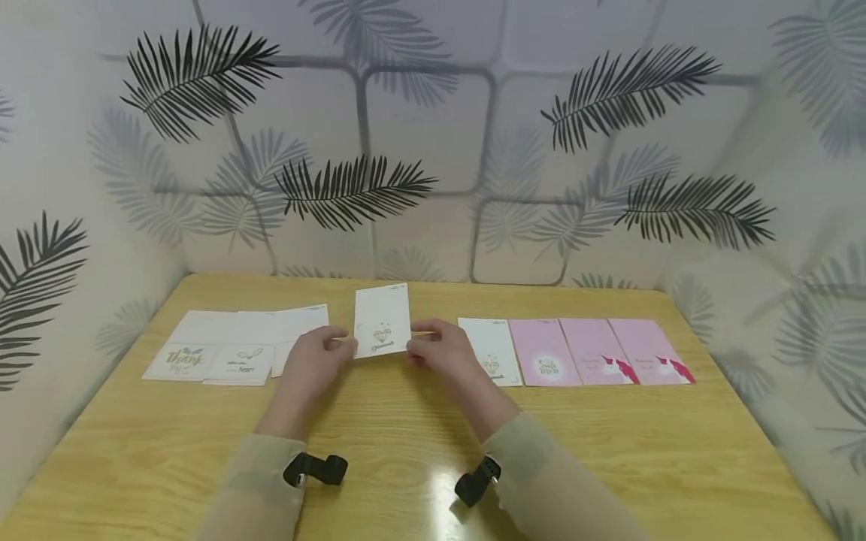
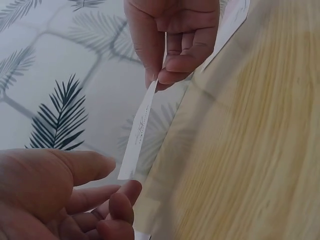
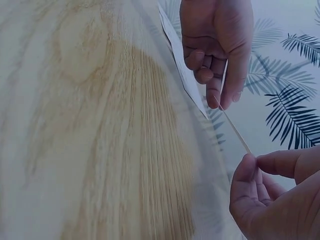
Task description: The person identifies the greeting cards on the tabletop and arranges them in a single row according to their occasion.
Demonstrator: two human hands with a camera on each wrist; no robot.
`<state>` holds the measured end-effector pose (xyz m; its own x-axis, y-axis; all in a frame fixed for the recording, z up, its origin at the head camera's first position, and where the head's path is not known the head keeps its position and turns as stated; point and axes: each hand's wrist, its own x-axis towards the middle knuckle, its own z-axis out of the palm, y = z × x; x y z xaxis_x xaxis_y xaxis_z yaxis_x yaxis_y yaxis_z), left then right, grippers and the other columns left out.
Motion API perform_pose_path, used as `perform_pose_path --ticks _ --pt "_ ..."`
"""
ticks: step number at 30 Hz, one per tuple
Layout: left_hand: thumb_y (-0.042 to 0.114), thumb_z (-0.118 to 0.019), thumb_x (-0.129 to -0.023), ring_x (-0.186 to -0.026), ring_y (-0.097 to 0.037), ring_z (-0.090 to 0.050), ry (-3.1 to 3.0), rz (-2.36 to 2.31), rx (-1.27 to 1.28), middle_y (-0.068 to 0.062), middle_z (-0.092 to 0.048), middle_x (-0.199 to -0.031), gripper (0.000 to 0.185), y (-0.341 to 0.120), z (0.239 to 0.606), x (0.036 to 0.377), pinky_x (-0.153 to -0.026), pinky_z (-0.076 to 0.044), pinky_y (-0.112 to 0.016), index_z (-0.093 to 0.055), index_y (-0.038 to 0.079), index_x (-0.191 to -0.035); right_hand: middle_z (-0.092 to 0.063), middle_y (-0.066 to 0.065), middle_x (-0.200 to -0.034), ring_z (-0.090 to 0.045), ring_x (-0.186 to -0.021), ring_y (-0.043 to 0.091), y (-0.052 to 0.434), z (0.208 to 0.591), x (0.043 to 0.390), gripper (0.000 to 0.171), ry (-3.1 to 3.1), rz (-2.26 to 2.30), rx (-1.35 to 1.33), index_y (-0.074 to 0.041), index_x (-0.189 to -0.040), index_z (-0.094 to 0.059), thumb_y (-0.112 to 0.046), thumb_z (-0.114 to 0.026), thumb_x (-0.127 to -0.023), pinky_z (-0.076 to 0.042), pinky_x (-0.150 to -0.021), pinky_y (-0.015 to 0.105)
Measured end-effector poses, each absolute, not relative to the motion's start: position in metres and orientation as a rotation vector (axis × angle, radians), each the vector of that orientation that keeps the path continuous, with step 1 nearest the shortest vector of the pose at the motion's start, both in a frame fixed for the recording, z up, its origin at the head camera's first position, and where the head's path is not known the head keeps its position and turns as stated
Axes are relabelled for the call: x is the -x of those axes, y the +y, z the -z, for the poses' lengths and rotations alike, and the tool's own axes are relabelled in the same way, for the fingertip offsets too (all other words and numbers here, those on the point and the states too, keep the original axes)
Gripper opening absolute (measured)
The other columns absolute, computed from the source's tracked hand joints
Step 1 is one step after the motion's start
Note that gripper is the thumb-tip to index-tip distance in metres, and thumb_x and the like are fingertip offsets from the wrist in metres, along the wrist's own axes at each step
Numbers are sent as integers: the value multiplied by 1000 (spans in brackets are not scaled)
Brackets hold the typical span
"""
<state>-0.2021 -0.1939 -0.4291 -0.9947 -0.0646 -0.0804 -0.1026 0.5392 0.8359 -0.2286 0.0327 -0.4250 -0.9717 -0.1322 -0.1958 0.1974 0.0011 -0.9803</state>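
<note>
In the head view, a white greeting card [image 1: 381, 315] with a gold diamond print stands raised and tilted between both hands over the table. My right hand [image 1: 443, 347] pinches its right edge between thumb and fingers; the right wrist view shows that grip [image 3: 275, 192] closely, with the card [image 3: 236, 130] nearly edge-on. At the opposite edge is my left hand [image 1: 318, 361]. In the left wrist view its thumb and fingers [image 2: 95, 162] stand apart on either side of the card's near end [image 2: 131, 160].
White cards [image 1: 226, 330], some overlapping, lie at the left of the wooden table [image 1: 379, 421]. To the right are another white diamond card [image 1: 483, 342], a pink card with a white round print [image 1: 541, 342] and two pink unicorn cards [image 1: 595, 338]. A leaf-patterned wall covering [image 1: 433, 135] borders the table's back.
</note>
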Motion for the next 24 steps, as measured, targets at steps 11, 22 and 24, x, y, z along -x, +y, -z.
perform_pose_path --ticks 11,22,24 --pt "24 -65 -107 -117 -37 -71 2794 -1484 138 -20 -77 -125 42 -163 434 204 -105 -53 -57 -70 3 -143 -72 16 -103 -75 -89 26 63 423 215 37 2056 2066 -81 10 -136 -67 10 -69 -99 -64 -89 39" --pt "21 -72 -104 -101 -32 -73 2834 -1447 125 -13 -79 -112 33 -132 432 201 -93 -56 -54 -75 6 -133 -73 16 -100 -76 -86 27 93 425 206 32 2190 1957 -72 8 -132 -70 5 -70 -100 -65 -88 42" --pt "20 -73 -104 -100 -31 -73 2840 -1438 125 -13 -80 -111 31 -127 432 200 -92 -56 -53 -76 6 -132 -74 16 -99 -76 -87 28 98 426 204 30 2249 1903 -63 9 -130 -71 4 -71 -100 -65 -86 41"
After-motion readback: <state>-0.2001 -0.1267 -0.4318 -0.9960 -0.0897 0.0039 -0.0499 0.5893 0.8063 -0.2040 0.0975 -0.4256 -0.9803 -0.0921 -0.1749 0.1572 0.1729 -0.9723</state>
